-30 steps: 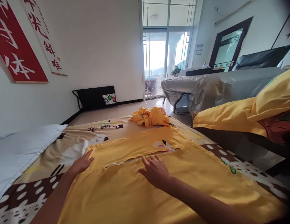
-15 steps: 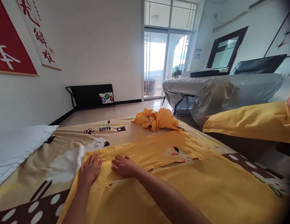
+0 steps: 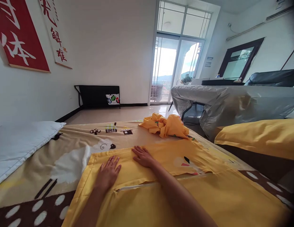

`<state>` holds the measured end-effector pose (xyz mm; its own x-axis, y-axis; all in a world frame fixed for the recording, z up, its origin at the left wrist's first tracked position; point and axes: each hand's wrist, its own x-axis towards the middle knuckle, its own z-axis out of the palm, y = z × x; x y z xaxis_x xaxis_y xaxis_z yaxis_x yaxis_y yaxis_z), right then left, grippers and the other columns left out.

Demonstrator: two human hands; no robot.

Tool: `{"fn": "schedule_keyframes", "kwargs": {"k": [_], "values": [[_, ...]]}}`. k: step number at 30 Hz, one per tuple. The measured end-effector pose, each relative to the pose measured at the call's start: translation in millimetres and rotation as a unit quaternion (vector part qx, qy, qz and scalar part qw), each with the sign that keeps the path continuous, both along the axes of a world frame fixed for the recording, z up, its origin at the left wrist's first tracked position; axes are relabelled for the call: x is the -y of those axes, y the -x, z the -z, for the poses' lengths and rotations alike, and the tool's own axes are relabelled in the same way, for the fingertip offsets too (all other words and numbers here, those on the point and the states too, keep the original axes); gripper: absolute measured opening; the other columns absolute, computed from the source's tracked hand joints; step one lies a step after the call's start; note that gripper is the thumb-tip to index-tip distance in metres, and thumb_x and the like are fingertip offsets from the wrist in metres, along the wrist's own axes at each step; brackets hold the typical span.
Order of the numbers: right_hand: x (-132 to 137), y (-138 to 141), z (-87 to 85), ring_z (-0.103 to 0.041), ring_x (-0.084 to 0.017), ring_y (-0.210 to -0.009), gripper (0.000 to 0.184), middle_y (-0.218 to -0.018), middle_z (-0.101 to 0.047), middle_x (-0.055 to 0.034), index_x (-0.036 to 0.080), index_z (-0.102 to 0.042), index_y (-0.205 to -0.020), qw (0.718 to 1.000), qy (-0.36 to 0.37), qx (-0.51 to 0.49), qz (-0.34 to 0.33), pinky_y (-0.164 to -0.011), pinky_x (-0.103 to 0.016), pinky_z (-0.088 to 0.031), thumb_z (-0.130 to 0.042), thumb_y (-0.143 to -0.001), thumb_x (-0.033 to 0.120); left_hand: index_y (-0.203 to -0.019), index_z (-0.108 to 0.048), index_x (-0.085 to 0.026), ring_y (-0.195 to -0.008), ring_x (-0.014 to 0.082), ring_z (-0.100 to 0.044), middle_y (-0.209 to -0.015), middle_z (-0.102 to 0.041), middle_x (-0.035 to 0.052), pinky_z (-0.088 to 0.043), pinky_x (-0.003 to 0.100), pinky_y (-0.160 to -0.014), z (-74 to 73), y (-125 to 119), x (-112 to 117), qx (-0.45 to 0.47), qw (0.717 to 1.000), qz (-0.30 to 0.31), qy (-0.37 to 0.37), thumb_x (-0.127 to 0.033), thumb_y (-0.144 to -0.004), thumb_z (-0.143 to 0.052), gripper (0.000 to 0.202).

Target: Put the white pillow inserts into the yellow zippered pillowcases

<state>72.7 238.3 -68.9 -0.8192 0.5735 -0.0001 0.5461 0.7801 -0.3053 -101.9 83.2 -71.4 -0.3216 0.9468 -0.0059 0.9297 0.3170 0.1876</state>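
Note:
A yellow pillowcase (image 3: pixel 161 192) lies spread flat on a bed with a cartoon-patterned sheet (image 3: pixel 73 148). Its zipper opening (image 3: pixel 137 186) runs across the middle. My left hand (image 3: pixel 108 172) rests flat on the pillowcase's far left part, fingers stretched out. My right hand (image 3: pixel 143 156) lies flat on the cloth a little farther away, near the far edge, fingers extended. Neither hand holds anything.
A crumpled yellow cloth (image 3: pixel 167 125) sits at the bed's far edge. A white pillow (image 3: pixel 16 143) lies at the left. A yellow pillow (image 3: pixel 260 137) lies at the right. Behind it stands a covered table (image 3: pixel 232 101). A black rack (image 3: pixel 97 95) leans by the wall.
My right hand slid left across the pillowcase to near my left hand, then moved toward the far edge. My left hand shifted right on the cloth. The view turned slightly.

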Motion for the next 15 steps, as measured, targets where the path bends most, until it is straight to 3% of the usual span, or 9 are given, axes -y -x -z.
{"fn": "schedule_keyframes", "kwargs": {"k": [3, 5, 8, 10, 13, 15], "values": [[-23.8, -51.4, -7.1, -0.01, -0.016, -0.143, 0.056, -0.155, -0.014, -0.003, 0.028, -0.025, -0.146, 0.994, -0.035, 0.041, 0.096, -0.114, -0.04, -0.009, -0.026, -0.094, 0.049, -0.144, -0.027, -0.025, -0.141, 0.0199, -0.016, -0.153, -0.018, 0.0027, -0.018, 0.051, -0.113, 1.2, 10.3, 4.0, -0.002, 0.999, -0.036, 0.005, -0.043, -0.093, -0.022, 0.055], [-35.5, -77.7, -14.2, -0.01, -0.021, -0.143, 0.054, -0.154, -0.017, -0.01, 0.021, -0.029, -0.145, 0.979, -0.07, 0.055, 0.182, -0.113, -0.047, -0.009, -0.024, -0.096, 0.042, -0.143, -0.028, -0.024, -0.141, 0.0208, -0.017, -0.152, -0.018, 0.0031, -0.018, 0.051, -0.113, 2.7, 14.4, 4.6, 0.001, 0.999, -0.036, -0.002, -0.044, -0.092, -0.023, 0.055], [-33.4, -86.2, -22.4, -0.005, -0.025, -0.143, 0.054, -0.153, -0.013, -0.0201, 0.005, -0.026, -0.145, 0.958, -0.124, 0.046, 0.255, -0.112, -0.052, -0.002, -0.021, -0.095, 0.026, -0.143, -0.029, -0.024, -0.141, 0.0214, -0.018, -0.152, -0.018, 0.004, -0.019, 0.051, -0.113, 5.6, 15.4, 2.0, 0.003, 0.999, -0.041, -0.009, -0.045, -0.092, -0.024, 0.055], [-16.3, -72.5, -21.2, -0.005, -0.023, -0.143, 0.054, -0.154, -0.012, -0.0168, 0.007, -0.022, -0.146, 0.97, -0.126, 0.02, 0.207, -0.114, -0.047, -0.004, -0.021, -0.095, 0.026, -0.144, -0.027, -0.025, -0.141, 0.0204, -0.016, -0.153, -0.016, 0.0026, -0.018, 0.05, -0.113, 7.4, 15.1, -0.8, 0.004, 0.999, -0.048, -0.004, -0.046, -0.092, -0.023, 0.056], [20.0, -42.6, -10.3, -0.019, -0.022, -0.141, 0.055, -0.152, -0.022, -0.0066, 0.023, -0.029, -0.146, 0.999, -0.041, -0.022, 0.002, -0.114, -0.043, -0.016, -0.025, -0.095, 0.043, -0.144, -0.023, -0.029, -0.142, 0.018, -0.014, -0.153, -0.014, -0.0012, -0.016, 0.05, -0.114, 9.0, 15.3, -3.2, 0.002, 0.999, -0.054, 0.009, -0.046, -0.092, -0.021, 0.055], [37.6, -28.7, -2.7, -0.027, -0.024, -0.138, 0.055, -0.151, -0.028, -0.0029, 0.029, -0.035, -0.143, 0.997, 0.002, -0.028, -0.072, -0.113, -0.043, -0.022, -0.027, -0.093, 0.052, -0.145, -0.022, -0.029, -0.142, 0.0176, -0.013, -0.153, -0.014, -0.0018, -0.016, 0.049, -0.114, 9.3, 15.9, -2.9, -0.006, 0.998, -0.055, 0.015, -0.046, -0.092, -0.021, 0.055]]}}
